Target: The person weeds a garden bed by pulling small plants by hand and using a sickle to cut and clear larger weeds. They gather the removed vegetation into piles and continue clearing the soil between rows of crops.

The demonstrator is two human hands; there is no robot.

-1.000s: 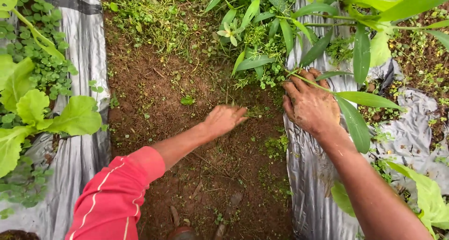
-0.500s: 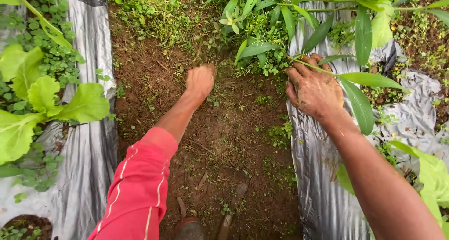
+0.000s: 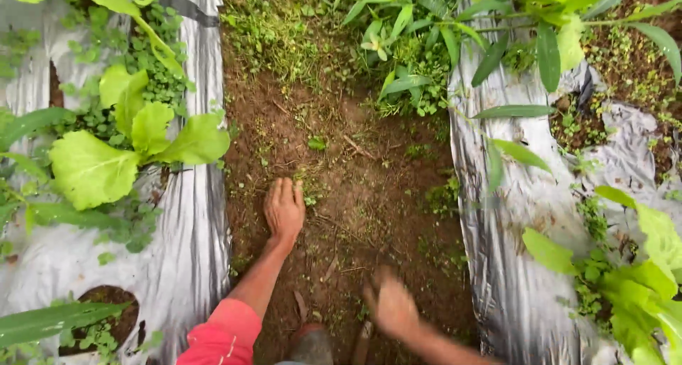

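Note:
My left hand [image 3: 284, 208] lies flat, palm down, fingers together and pointing away, on the bare brown soil path [image 3: 355, 187] near the left plastic sheet. A red sleeve [image 3: 224, 333] covers that arm above the wrist. My right hand [image 3: 391, 307] is low over the soil near the bottom of the view; it is blurred by motion and whether it holds anything cannot be told. Small green weeds [image 3: 309, 184] sprout just beyond my left fingertips.
Silver plastic mulch sheets [image 3: 192, 265] [image 3: 497, 265] flank the path. Broad light-green leafy plants [image 3: 128, 145] grow through the left sheet, and more [image 3: 639, 280] on the right. A dense weed clump with long leaves [image 3: 405, 45] stands at the far end. A boot toe [image 3: 312, 344] shows below.
Both hands have pulled back toward me. The left came down from the far weeds to rest flat on the soil; the right left the plant stem on the right sheet and dropped low.

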